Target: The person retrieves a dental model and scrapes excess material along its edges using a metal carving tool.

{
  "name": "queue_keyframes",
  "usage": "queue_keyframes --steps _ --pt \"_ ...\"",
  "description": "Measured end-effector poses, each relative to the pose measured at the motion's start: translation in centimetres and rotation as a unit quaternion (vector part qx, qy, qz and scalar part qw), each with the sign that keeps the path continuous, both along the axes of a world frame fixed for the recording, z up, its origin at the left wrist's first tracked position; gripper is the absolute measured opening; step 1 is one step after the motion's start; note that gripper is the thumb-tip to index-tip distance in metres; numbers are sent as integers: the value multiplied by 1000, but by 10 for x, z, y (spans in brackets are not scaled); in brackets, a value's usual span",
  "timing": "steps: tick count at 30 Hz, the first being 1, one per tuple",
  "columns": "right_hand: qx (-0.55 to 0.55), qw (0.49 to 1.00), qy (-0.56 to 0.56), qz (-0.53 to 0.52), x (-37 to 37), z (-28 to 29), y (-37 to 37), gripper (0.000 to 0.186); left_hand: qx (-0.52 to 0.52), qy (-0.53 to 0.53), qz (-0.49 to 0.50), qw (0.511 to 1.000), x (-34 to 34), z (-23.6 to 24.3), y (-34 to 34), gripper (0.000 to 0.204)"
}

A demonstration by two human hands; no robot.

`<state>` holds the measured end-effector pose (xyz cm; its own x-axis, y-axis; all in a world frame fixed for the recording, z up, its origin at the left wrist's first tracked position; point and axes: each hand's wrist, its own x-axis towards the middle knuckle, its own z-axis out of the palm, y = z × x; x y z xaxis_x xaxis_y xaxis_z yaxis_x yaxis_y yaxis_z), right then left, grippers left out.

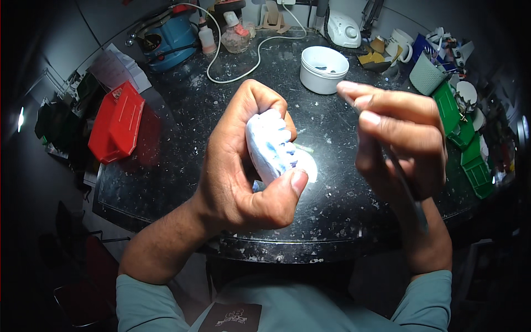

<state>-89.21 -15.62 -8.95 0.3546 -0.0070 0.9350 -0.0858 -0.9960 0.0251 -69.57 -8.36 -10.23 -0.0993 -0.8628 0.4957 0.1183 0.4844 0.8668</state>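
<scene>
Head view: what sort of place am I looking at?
Probably a dental laboratory: the left hand holds a white, blue-tinted model of a row of teeth, the right hand a slim, dark grey tool, above a black bench top speckled with pale marks.

Your dental model (266,145) looks like matt plaster, your slim tool (408,191) metal, the surface (182,166) glossy, your sleeves (145,303) matt cloth.

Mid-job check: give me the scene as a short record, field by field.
Left hand: closed around a white dental model with bluish patches
Right hand: holding a slender tool, motion-blurred
Tool contact: none; apart from the model
Surface: black worktop, speckled
Beyond hands: round white tub
Left side: red bin
Right side: green bins
Back left: blue machine
</scene>
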Motion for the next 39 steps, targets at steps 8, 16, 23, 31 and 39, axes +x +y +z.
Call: queue_keyframes --steps 8,16,23,31,39 --pt "108 983 67 131 6 -2 26 31 -24 -52 -22 998 10 -6 -5 45" --pt "117 979 67 153 5 -7 25 31 -10 -57 -26 998 9 -4 -5 44" --pt "112 981 63 148 6 -8 26 29 -6 -54 -30 998 10 -4 -4 44" --pt "121 980 56 146 7 -7 28 27 0 -57 -32 998 11 -3 -3 45" --pt "107 984 88 114 4 -4 27 36 61 -24 -49 997 8 -7 -5 54"
